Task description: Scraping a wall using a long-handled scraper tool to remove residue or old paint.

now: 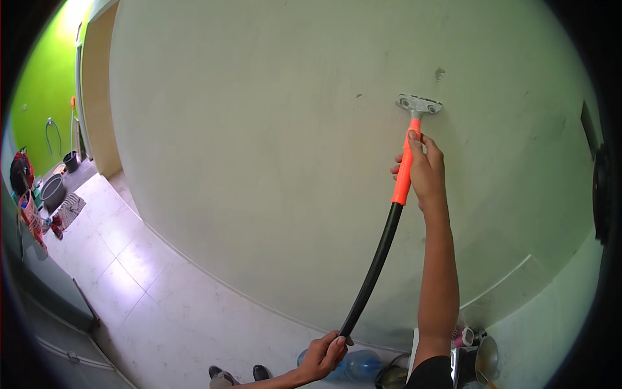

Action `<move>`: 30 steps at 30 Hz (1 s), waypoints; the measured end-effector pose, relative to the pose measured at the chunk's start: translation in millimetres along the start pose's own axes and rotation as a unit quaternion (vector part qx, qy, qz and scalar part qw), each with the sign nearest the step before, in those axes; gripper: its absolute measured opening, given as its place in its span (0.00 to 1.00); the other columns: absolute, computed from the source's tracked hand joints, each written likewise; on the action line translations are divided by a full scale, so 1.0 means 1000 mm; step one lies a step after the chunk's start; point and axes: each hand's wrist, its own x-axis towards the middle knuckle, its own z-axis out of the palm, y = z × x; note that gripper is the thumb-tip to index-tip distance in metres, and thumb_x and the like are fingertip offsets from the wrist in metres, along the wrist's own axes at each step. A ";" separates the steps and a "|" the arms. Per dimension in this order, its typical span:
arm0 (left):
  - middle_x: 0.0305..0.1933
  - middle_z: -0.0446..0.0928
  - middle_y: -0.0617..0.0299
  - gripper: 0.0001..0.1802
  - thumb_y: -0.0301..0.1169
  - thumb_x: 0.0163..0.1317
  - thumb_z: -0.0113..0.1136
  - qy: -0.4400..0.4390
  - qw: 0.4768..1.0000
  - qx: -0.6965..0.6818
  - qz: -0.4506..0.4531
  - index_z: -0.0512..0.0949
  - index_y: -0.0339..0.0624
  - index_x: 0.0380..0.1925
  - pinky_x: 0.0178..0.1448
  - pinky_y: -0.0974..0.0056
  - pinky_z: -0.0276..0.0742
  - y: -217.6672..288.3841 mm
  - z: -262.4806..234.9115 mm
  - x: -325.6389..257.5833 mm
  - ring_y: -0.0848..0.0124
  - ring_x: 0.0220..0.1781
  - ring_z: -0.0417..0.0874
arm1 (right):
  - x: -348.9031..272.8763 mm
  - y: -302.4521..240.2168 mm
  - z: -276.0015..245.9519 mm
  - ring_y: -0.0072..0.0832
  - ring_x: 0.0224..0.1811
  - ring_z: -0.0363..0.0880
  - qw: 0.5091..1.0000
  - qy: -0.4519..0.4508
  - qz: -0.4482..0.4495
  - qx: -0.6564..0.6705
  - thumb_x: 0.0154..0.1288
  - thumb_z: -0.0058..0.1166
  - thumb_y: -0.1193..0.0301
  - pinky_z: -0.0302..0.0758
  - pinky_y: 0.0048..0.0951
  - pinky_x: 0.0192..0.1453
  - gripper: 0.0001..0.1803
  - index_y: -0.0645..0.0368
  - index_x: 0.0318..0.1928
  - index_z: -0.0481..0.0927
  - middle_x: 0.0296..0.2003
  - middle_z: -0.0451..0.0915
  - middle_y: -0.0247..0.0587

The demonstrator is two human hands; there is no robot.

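A long-handled scraper (374,259) with a black shaft, an orange grip and a metal head (419,104) is held up against the pale wall (259,142). My right hand (426,167) wraps round the orange grip just below the head. Lower down, my left hand (322,356) is closed round the bottom end of the black shaft. The metal head lies at or very close to the wall surface; whether it touches cannot be made out. A dark scuffed patch (440,74) marks the wall just above the head, and a smaller spot lies to its left.
A blue plastic water bottle (359,366) lies on the floor below my left hand. Near my right forearm stand a metal pan (487,358) and a pink-and-white container (464,337). Far left are a grey tub (53,192), a black bucket (70,161) and a striped mat (70,211).
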 end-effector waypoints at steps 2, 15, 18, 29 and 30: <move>0.19 0.68 0.69 0.25 0.47 0.86 0.38 -0.011 1.000 -0.003 0.004 0.75 0.35 0.46 0.24 0.70 0.63 -0.004 0.008 0.000 0.80 0.18 0.67 | 0.011 0.000 0.003 0.31 0.22 0.82 0.997 -0.006 0.060 0.052 0.81 0.48 0.51 0.81 0.33 0.27 0.28 0.67 0.60 0.73 0.33 0.79 0.44; 0.21 0.63 0.75 0.22 0.46 0.83 0.49 0.052 0.998 0.012 -0.027 0.71 0.42 0.31 0.24 0.71 0.58 0.002 -0.020 0.005 0.84 0.21 0.61 | 0.025 0.009 0.030 0.30 0.15 0.74 0.998 0.033 0.004 0.055 0.82 0.42 0.57 0.77 0.36 0.18 0.20 0.64 0.41 0.69 0.22 0.73 0.39; 0.22 0.64 0.74 0.23 0.46 0.83 0.49 0.024 0.999 -0.044 -0.020 0.69 0.42 0.30 0.26 0.71 0.59 -0.003 -0.008 0.004 0.83 0.24 0.63 | 0.026 0.004 0.031 0.32 0.16 0.77 0.999 0.038 0.013 0.008 0.83 0.41 0.56 0.78 0.37 0.18 0.22 0.66 0.41 0.70 0.23 0.75 0.42; 0.21 0.65 0.71 0.23 0.44 0.83 0.48 0.037 0.999 0.029 0.026 0.70 0.39 0.30 0.26 0.68 0.62 -0.001 -0.010 0.034 0.81 0.22 0.64 | 0.044 -0.013 0.024 0.36 0.17 0.80 0.996 0.071 -0.054 -0.021 0.82 0.40 0.60 0.81 0.40 0.19 0.21 0.70 0.45 0.72 0.24 0.78 0.45; 0.21 0.65 0.71 0.23 0.44 0.83 0.48 0.040 0.998 0.014 0.048 0.70 0.39 0.30 0.26 0.68 0.62 0.004 -0.009 0.035 0.81 0.23 0.65 | 0.047 -0.016 0.025 0.36 0.17 0.80 0.999 0.039 -0.023 -0.018 0.82 0.40 0.60 0.81 0.40 0.19 0.21 0.70 0.45 0.72 0.24 0.78 0.45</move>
